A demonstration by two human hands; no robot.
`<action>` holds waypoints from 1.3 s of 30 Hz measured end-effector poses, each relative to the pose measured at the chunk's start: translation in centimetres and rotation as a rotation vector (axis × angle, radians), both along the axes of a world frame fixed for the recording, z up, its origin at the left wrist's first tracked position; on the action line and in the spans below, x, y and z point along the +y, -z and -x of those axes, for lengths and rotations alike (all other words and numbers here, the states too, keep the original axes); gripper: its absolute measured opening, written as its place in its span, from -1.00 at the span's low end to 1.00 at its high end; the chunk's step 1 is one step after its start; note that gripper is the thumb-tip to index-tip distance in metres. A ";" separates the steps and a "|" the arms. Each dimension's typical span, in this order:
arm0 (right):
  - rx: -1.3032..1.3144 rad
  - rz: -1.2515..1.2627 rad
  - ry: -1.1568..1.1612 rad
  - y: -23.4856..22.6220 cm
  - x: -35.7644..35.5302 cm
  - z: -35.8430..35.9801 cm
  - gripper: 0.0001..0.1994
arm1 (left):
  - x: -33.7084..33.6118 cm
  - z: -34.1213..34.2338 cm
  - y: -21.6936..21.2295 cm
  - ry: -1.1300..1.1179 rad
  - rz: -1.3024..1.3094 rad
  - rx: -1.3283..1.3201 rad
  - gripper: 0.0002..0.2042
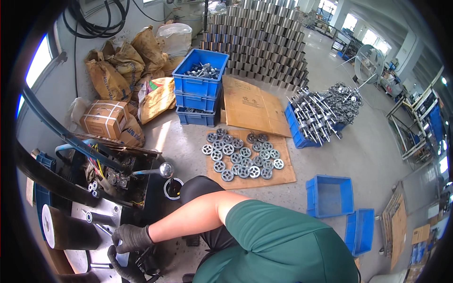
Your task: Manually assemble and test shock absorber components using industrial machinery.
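Observation:
My right hand (pixel 131 238), in a dark glove, reaches left over a machine with its fingers curled. It is beside a thin metal rod (pixel 104 229) and a short metal tube (pixel 100 218). My left hand (pixel 126 270), also dark-gloved, lies just below it near the lower edge, with fingers bent and partly cut off. Between the two gloves shows a small pale piece (pixel 122 259), too little visible to name. What each hand grips is hidden. A thick dark cylinder (pixel 71 228) with a pale end face stands left of my hands.
A lever with a shiny ball knob (pixel 166 170) juts from the machine. Spoked metal wheels (pixel 245 152) lie on cardboard (pixel 283 172). Stacked blue crates (pixel 197 87), metal cylinders (pixel 257 42) and a crate heaped with shafted parts (pixel 316 115) stand beyond. Two blue bins (pixel 330 195) are at right.

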State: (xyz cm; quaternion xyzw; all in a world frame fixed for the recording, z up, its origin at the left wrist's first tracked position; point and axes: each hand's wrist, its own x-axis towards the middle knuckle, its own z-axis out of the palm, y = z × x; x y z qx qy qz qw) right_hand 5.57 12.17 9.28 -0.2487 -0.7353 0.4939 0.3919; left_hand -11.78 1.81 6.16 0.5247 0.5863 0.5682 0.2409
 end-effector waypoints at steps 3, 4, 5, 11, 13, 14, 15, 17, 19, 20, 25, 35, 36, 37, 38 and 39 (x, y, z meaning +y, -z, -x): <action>0.058 0.155 0.134 1.2 0.3 -1.8 -0.60 | 2.1 -0.3 2.1 0.061 0.027 -0.279 -0.53; 0.098 0.216 0.136 1.3 -0.2 -1.4 -0.61 | 1.6 -0.1 2.0 0.031 -0.015 -0.174 -0.52; 0.124 0.208 0.116 1.3 -0.2 -0.9 -0.63 | 1.1 0.6 1.9 0.040 -0.098 0.086 -0.50; 0.189 -0.140 -0.432 -0.3 1.3 -1.0 -0.66 | -8.0 -5.7 -9.8 0.099 0.262 -0.160 -0.41; -0.084 0.611 -0.484 -5.9 -0.4 -3.3 -0.45 | -11.4 -3.8 -10.2 0.048 0.401 -0.166 -0.41; -0.005 0.571 -0.446 -6.3 -0.6 -3.9 -0.34 | -12.4 -3.9 -10.9 -0.108 0.351 -0.114 -0.37; 0.092 0.631 -0.497 -7.5 -0.9 -4.6 -0.35 | -14.3 -2.8 -11.1 -0.185 0.323 -0.153 -0.38; 0.103 0.522 -0.474 -7.6 -0.4 -5.6 -0.47 | -18.6 -0.2 -10.9 -0.358 0.262 -0.300 -0.41; 0.105 0.502 -0.494 -7.8 -0.7 -5.7 -0.55 | -24.8 2.7 -9.1 -0.549 0.149 -0.540 -0.48; 0.117 0.481 -0.504 -7.4 -0.3 -5.3 -0.57 | -29.0 5.3 -6.7 -0.786 0.160 -0.888 -0.57; 0.019 0.447 -0.501 -6.4 0.2 -4.9 -0.58 | -39.5 11.2 -7.8 -1.298 -0.145 -1.095 -0.58; -0.083 0.355 -0.466 -5.6 -0.7 -3.6 -0.70 | -55.4 34.2 -12.1 -1.746 -0.297 -0.640 -0.65; -0.095 0.244 -0.441 -5.8 -0.6 -3.8 -0.71 | -55.2 34.1 -11.6 -1.725 -0.295 -0.593 -0.68; -0.112 0.037 -0.312 -5.4 0.4 -4.3 -0.74 | -50.0 33.7 -8.1 -1.748 -0.422 -0.553 -0.72; -0.108 -0.160 -0.222 -5.2 1.2 -4.2 -0.76 | -48.3 32.6 -6.7 -1.711 -0.426 -0.483 -0.78; -0.029 -0.260 -0.158 -5.5 1.5 -3.2 -0.77 | -50.3 31.5 -6.6 -1.659 -0.370 -0.511 -0.77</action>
